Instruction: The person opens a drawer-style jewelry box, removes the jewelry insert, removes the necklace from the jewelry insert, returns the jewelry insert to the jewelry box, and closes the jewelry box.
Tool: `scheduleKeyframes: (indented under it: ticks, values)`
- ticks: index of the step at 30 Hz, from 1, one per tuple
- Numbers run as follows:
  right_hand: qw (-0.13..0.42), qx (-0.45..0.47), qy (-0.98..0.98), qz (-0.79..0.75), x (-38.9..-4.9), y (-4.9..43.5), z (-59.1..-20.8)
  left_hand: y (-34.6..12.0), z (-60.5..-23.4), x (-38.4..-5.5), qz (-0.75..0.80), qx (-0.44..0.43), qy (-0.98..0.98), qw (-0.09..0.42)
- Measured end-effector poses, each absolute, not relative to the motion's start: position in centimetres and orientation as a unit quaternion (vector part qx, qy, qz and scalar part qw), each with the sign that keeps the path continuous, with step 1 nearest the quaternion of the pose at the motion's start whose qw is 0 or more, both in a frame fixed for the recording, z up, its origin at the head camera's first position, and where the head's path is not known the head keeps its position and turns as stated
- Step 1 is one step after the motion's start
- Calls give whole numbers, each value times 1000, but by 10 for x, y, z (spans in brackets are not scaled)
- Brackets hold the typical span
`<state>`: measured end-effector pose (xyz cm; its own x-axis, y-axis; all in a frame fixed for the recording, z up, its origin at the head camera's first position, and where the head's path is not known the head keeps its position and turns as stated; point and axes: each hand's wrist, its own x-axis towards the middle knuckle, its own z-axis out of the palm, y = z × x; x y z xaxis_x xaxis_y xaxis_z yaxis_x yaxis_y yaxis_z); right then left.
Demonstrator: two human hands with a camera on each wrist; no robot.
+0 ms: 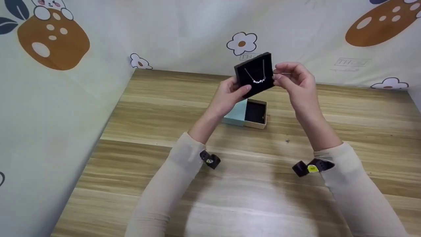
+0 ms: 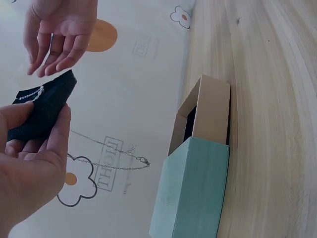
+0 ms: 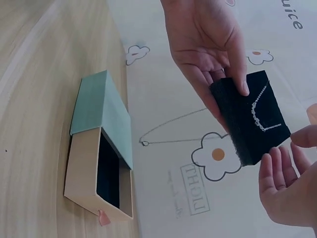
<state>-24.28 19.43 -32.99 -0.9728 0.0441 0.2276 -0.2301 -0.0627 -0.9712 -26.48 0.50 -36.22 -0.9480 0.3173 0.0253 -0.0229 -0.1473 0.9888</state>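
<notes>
My left hand (image 1: pixel 228 93) grips a black necklace insert (image 1: pixel 253 86) by its lower left part, thumb on the front face and fingers behind. A silver necklace (image 1: pixel 259 81) with a row of small shiny beads lies across the front of that insert. Its thin chain (image 2: pixel 116 167) and clasp hang down behind, as both wrist views show. Beside the insert's right edge is my right hand (image 1: pixel 297 82), thumb and fingers loosely bent. In the right wrist view, the right thumb (image 3: pixel 304 136) comes close to a corner of the insert; whether it touches is unclear.
Below the hands, a mint-green box sleeve (image 1: pixel 235 113) stands on the wooden table (image 1: pixel 148 131). A beige drawer (image 3: pixel 81 171) with a black interior and a small pink tab (image 3: pixel 104 217) is partly pulled out of it. Behind hangs a patterned cloth (image 1: pixel 184 39).
</notes>
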Motion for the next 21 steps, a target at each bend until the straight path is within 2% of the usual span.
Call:
scheduleKeyframes:
  ticks: [6,13,21]
  values:
    - [24,73,-674,734,-239,194,-332,7,-361,-263,752,119,642,86]
    - [-25,61,-629,775,-239,191,-335,8,-359,-261,720,143,678,43]
    - [-75,8,-559,826,-242,184,-340,9,-361,-256,692,152,706,17]
